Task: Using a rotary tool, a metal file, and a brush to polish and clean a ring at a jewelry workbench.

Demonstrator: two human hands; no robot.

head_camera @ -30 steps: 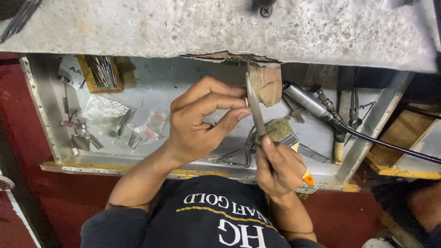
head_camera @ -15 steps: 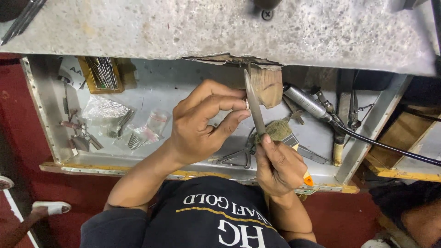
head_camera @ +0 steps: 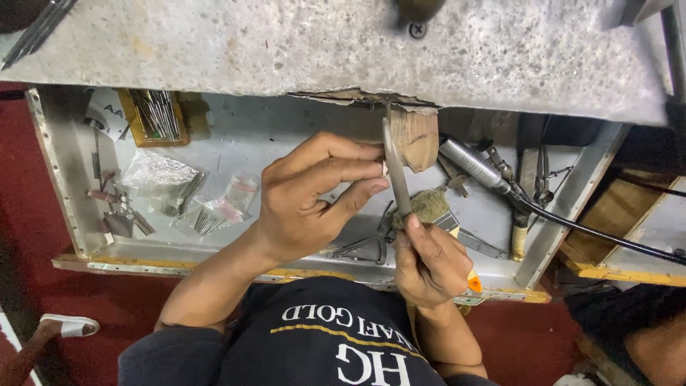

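My left hand pinches a small pale piece at its fingertips and presses it against a worn wooden peg that juts from the bench edge. My right hand grips the lower end of a flat grey metal file. The file stands nearly upright, and its blade lies against the piece and the side of the peg. Both hands are over an open metal drawer under the bench.
The drawer holds small plastic bags, a wooden box of thin bits, a brush, pliers and a rotary handpiece on a black cable. A grey speckled benchtop runs across the top. A sandalled foot is at lower left.
My hands and the file have barely shifted against the peg. Another person's sandalled foot has come into view at the lower left.
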